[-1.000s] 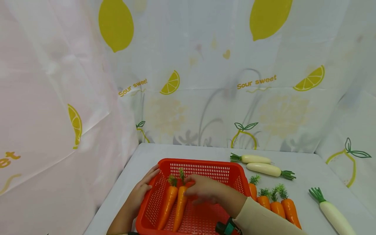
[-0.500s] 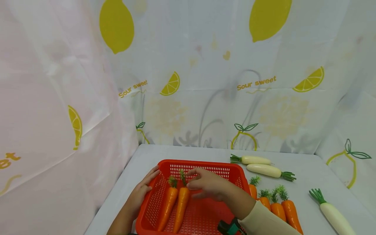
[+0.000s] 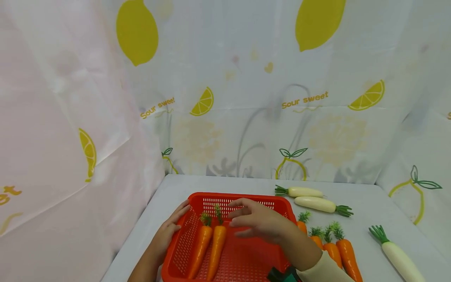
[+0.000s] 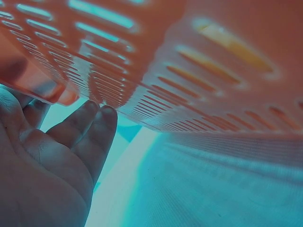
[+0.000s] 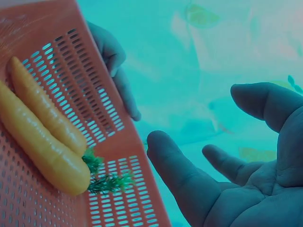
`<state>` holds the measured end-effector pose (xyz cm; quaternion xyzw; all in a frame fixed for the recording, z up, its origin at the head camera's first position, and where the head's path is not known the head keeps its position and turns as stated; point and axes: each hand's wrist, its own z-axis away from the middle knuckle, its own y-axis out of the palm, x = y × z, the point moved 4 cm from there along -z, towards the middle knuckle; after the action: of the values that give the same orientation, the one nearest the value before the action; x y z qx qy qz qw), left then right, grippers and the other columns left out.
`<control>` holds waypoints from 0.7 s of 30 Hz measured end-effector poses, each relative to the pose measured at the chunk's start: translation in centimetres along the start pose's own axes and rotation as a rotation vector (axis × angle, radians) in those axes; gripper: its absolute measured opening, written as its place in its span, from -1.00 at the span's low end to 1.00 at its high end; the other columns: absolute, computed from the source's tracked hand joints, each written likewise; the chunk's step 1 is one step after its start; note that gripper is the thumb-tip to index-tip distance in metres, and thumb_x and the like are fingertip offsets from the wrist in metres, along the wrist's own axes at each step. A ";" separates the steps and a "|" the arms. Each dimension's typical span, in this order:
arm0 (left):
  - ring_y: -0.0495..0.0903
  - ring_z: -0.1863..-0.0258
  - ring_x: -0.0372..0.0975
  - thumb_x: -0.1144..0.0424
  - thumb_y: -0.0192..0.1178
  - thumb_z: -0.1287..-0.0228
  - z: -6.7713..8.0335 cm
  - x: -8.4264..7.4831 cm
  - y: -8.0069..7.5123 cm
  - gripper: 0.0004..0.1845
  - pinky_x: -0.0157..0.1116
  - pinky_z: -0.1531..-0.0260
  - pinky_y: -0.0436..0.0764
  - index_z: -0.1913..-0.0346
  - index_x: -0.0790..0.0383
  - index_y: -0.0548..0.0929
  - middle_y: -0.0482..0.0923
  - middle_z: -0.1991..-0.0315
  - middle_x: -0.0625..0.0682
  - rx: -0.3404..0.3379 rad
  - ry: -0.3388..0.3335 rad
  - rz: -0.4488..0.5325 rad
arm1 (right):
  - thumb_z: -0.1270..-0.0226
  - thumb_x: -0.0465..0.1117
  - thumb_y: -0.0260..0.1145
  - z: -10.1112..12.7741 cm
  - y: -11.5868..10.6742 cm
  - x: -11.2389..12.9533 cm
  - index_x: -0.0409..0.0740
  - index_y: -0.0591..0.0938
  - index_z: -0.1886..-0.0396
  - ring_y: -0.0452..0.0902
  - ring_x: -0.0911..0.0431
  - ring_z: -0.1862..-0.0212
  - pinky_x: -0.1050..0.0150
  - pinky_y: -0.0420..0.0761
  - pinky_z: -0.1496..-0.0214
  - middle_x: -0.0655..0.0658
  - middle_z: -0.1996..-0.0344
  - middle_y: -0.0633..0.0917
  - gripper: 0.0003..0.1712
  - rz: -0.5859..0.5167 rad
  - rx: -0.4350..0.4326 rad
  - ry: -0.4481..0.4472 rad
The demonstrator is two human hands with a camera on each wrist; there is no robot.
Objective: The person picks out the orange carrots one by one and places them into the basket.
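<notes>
Above the red basket [image 3: 282,205] hovers the right hand [image 3: 258,223], fingers [image 5: 177,172] spread and empty. Two carrots [image 3: 208,244] lie just left of it, pointing lengthwise toward the person. Left hand [image 3: 169,231] presses flat against the basket's left wall.

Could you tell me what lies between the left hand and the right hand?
In the head view, two carrots lie side by side in the red basket, between the left hand on its outer wall and the right hand.
</notes>
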<state>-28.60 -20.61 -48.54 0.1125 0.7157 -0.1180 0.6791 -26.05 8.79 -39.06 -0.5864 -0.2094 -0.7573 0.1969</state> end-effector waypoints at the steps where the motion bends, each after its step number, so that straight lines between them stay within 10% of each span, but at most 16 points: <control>1: -0.06 -0.63 -0.30 0.49 -0.31 -0.35 0.0 0.0 0.1 -0.23 -0.47 -0.29 0.43 -0.65 0.18 0.19 -0.08 -0.72 -0.13 0.003 -0.001 0.001 | -0.42 -0.18 0.40 0.2 -0.1 0.1 -0.22 0.35 -0.49 0.65 -0.07 -0.15 -0.15 0.67 -0.21 -0.30 -0.28 0.55 -0.27 -0.007 -0.002 -0.005; 9: -0.20 -0.67 -0.03 0.51 -0.32 -0.33 0.0 -0.1 0.4 -0.23 -0.48 -0.27 0.44 -0.64 0.22 0.20 -0.10 -0.72 -0.08 0.003 0.007 0.014 | -0.50 -0.21 0.30 1.9 -1.1 0.3 -0.27 0.30 -0.53 0.66 -0.07 -0.18 -0.04 0.69 -0.20 -0.36 -0.36 0.51 -0.30 -0.055 -0.011 -0.030; 21: 0.05 -0.54 -0.48 0.51 -0.34 -0.35 0.1 -0.3 0.2 -0.24 -0.47 -0.29 0.43 -0.65 0.23 0.19 -0.12 -0.73 -0.04 0.020 0.038 0.006 | -0.56 -0.21 0.20 4.1 -3.0 0.2 -0.29 0.20 -0.56 0.60 -0.14 -0.30 0.03 0.68 -0.22 -0.42 -0.45 0.42 -0.30 -0.122 -0.005 -0.107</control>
<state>-28.39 -20.50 -48.26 0.1234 0.7271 -0.1210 0.6644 -24.41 13.56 -38.19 -0.6128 -0.2528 -0.7360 0.1374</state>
